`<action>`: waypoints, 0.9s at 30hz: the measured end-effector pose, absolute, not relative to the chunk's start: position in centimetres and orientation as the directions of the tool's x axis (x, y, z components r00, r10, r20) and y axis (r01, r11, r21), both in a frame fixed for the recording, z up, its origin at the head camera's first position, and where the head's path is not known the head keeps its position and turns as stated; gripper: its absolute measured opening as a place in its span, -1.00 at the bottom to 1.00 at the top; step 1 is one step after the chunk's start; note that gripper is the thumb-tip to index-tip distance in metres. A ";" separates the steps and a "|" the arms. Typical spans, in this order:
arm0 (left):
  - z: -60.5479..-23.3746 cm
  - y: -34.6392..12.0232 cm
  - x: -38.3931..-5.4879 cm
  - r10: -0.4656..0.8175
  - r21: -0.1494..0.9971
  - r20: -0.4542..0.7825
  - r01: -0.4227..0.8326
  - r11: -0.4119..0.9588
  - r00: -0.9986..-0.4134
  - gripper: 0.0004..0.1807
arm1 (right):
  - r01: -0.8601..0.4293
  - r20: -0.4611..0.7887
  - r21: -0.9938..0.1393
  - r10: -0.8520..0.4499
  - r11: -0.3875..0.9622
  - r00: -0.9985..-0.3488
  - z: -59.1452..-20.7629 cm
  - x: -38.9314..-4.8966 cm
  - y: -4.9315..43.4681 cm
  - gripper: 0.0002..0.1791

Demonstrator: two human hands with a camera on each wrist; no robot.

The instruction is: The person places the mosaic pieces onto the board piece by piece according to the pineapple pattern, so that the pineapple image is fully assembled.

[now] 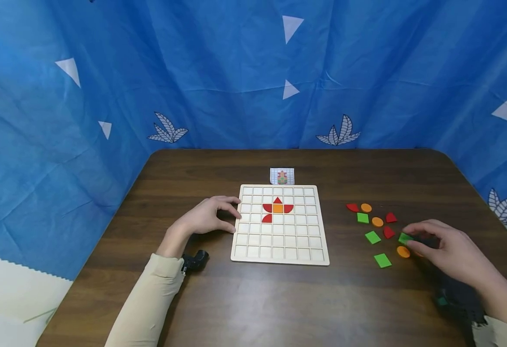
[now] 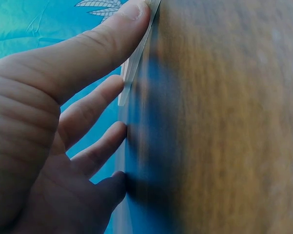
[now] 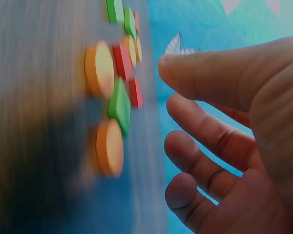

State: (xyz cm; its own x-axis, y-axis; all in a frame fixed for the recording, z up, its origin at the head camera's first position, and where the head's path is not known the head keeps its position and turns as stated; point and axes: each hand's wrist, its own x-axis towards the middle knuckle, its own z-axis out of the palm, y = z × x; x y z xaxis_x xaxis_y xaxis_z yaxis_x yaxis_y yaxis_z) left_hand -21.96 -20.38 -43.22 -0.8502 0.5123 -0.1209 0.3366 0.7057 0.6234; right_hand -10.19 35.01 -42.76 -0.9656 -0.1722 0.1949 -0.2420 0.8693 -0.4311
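Observation:
A pale square grid board (image 1: pixel 279 253) lies mid-table. On it sit a red triangle (image 1: pixel 278 200), an orange square (image 1: pixel 277 208) and several red quarter-round pieces (image 1: pixel 267 218). My left hand (image 1: pixel 207 215) rests at the board's left edge, fingers spread; in the left wrist view the thumb (image 2: pixel 112 36) lies along that edge. Over the loose pieces at the right hovers my right hand (image 1: pixel 446 246), thumb and fingers loosely bent around a green square (image 1: pixel 404 238). In the right wrist view this green square (image 3: pixel 119 107) lies on the table, apart from the fingertips.
Several loose green squares (image 1: pixel 382 260), orange discs (image 1: pixel 377 221) and red pieces (image 1: pixel 390 218) are scattered right of the board. One orange disc is mostly hidden by my right hand. A small pattern card (image 1: pixel 282 176) lies behind the board. Blue curtain (image 1: pixel 244 72) hangs behind the table (image 1: pixel 288 303).

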 end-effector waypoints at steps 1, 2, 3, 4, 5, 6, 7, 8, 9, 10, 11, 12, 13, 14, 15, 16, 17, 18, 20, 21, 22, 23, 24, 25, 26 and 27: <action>-43.2 -20.4 -22.0 0.508 0.624 -0.124 0.331 0.708 -0.852 -0.67 | -0.231 0.196 -0.425 -0.161 0.875 -0.967 -42.9 -10.1 35.3 -0.74; -43.2 -20.4 -22.0 0.506 0.625 -0.125 0.328 0.708 -0.853 -0.67 | -0.223 0.193 -0.422 -0.154 0.879 -0.969 -43.0 -10.1 35.6 -0.74; -43.1 -20.4 -22.0 0.505 0.626 -0.126 0.327 0.708 -0.854 -0.68 | -0.216 0.193 -0.417 -0.146 0.883 -0.970 -43.2 -10.0 35.9 -0.73; -43.1 -20.4 -22.0 0.505 0.627 -0.125 0.326 0.708 -0.854 -0.67 | -0.207 0.190 -0.415 -0.138 0.886 -0.972 -43.3 -9.9 36.2 -0.73; -43.1 -20.4 -22.0 0.501 0.629 -0.128 0.321 0.708 -0.856 -0.68 | -0.196 0.184 -0.413 -0.129 0.889 -0.974 -43.5 -9.9 36.4 -0.73; -43.1 -20.3 -22.0 0.503 0.630 -0.125 0.323 0.706 -0.855 -0.67 | -0.185 0.178 -0.408 -0.121 0.894 -0.977 -43.7 -9.8 36.6 -0.73; -43.1 -20.3 -22.0 0.498 0.632 -0.131 0.315 0.708 -0.857 -0.67 | -0.173 0.167 -0.406 -0.113 0.897 -0.979 -43.9 -9.8 36.8 -0.73; -43.0 -20.3 -22.0 0.495 0.633 -0.133 0.311 0.709 -0.858 -0.67 | -0.162 0.154 -0.401 -0.108 0.902 -0.982 -44.1 -9.7 37.0 -0.72; -43.0 -20.3 -21.9 0.492 0.633 -0.136 0.306 0.711 -0.860 -0.67 | -0.151 0.142 -0.394 -0.103 0.907 -0.985 -44.2 -9.7 37.2 -0.71; -43.0 -20.3 -21.9 0.488 0.634 -0.139 0.302 0.712 -0.862 -0.67 | -0.139 0.121 -0.392 -0.099 0.909 -0.988 -44.4 -9.6 37.3 -0.69; -43.0 -20.2 -21.9 0.483 0.632 -0.143 0.296 0.717 -0.864 -0.67 | -0.128 0.101 -0.392 -0.095 0.911 -0.990 -44.5 -9.5 37.4 -0.67; -43.0 -20.2 -21.9 0.484 0.627 -0.142 0.301 0.719 -0.863 -0.67 | -0.121 0.087 -0.387 -0.095 0.914 -0.992 -44.6 -9.5 37.5 -0.65; -43.0 -20.2 -21.8 0.483 0.623 -0.143 0.300 0.722 -0.864 -0.67 | -0.117 0.076 -0.383 -0.095 0.916 -0.993 -44.7 -9.4 37.6 -0.64; -43.0 -20.2 -21.8 0.485 0.619 -0.141 0.306 0.724 -0.863 -0.67 | -0.114 0.068 -0.379 -0.095 0.918 -0.993 -44.7 -9.3 37.6 -0.62; -43.0 -20.2 -21.8 0.486 0.614 -0.140 0.310 0.726 -0.863 -0.66 | -0.113 0.065 -0.376 -0.096 0.920 -0.993 -44.8 -9.3 37.6 -0.62; -43.0 -20.2 -21.8 0.488 0.610 -0.139 0.314 0.727 -0.862 -0.66 | -0.114 0.066 -0.373 -0.096 0.921 -0.993 -44.8 -9.2 37.6 -0.63; -43.0 -20.2 -21.8 0.490 0.607 -0.137 0.318 0.729 -0.861 -0.66 | -0.117 0.072 -0.367 -0.097 0.923 -0.993 -44.8 -9.2 37.6 -0.64; -43.0 -20.2 -21.8 0.492 0.605 -0.137 0.320 0.729 -0.860 -0.65 | -0.121 0.078 -0.360 -0.099 0.925 -0.992 -44.8 -9.2 37.6 -0.66; -43.0 -20.2 -21.8 0.488 0.606 -0.143 0.314 0.731 -0.861 -0.65 | -0.120 0.080 -0.347 -0.098 0.930 -0.992 -44.7 -9.2 37.5 -0.68; -43.0 -20.1 -21.8 0.486 0.606 -0.145 0.311 0.732 -0.862 -0.64 | -0.117 0.073 -0.344 -0.098 0.932 -0.993 -44.6 -9.3 37.5 -0.69; -43.0 -20.1 -21.8 0.484 0.606 -0.147 0.308 0.733 -0.863 -0.64 | -0.111 0.061 -0.345 -0.096 0.932 -0.994 -44.4 -9.4 37.4 -0.70; -43.0 -20.1 -21.8 0.481 0.607 -0.150 0.304 0.734 -0.864 -0.64 | -0.106 0.047 -0.344 -0.095 0.933 -0.994 -44.3 -9.5 37.3 -0.71; -43.0 -20.1 -21.8 0.478 0.608 -0.152 0.300 0.735 -0.865 -0.64 | -0.100 0.031 -0.344 -0.095 0.934 -0.995 -44.1 -9.5 37.2 -0.71; -43.1 -20.1 -21.8 0.476 0.609 -0.153 0.296 0.736 -0.866 -0.64 | -0.094 0.015 -0.343 -0.094 0.935 -0.995 -43.9 -9.6 37.1 -0.71; -43.1 -20.1 -21.8 0.472 0.610 -0.155 0.293 0.737 -0.868 -0.64 | -0.091 -0.001 -0.342 -0.097 0.935 -0.995 -43.8 -9.6 37.0 -0.71; -43.1 -20.1 -21.8 0.471 0.610 -0.154 0.291 0.737 -0.869 -0.64 | -0.092 -0.013 -0.340 -0.103 0.936 -0.995 -43.7 -9.6 36.9 -0.71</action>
State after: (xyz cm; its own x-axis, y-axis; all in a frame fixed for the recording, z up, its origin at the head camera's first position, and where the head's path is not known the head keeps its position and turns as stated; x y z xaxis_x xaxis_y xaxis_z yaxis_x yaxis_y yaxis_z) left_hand -21.83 -20.10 -43.09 -0.8687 0.4706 -0.1544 0.2909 0.7372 0.6099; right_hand -9.63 36.93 -43.69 -0.9946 -0.1025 -0.0129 -0.0921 0.9358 -0.3403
